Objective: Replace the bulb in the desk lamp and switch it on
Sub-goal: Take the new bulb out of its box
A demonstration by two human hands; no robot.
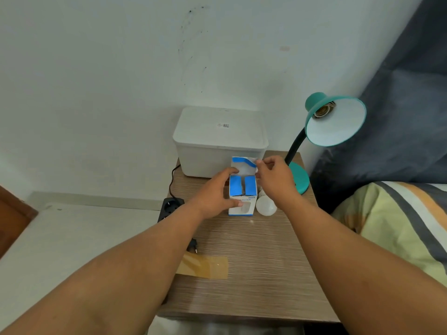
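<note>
A teal desk lamp (pixel 335 122) stands at the table's back right, its shade tilted toward me and its brass socket (pixel 324 110) bare. A blue-and-white bulb box (pixel 242 189) stands upright mid-table with its top flaps up. My left hand (pixel 215 192) grips the box's left side. My right hand (pixel 273 177) pinches the raised top flap at the box's upper right. A white bulb (pixel 266 205) lies on the table just right of the box, partly under my right wrist.
A white lidded storage box (pixel 220 139) sits behind the bulb box against the wall. A black power strip (pixel 170 206) hangs off the wooden table's (pixel 254 274) left edge, with a loose plug (pixel 193 245) nearby. A striped bed (pixel 399 226) lies to the right.
</note>
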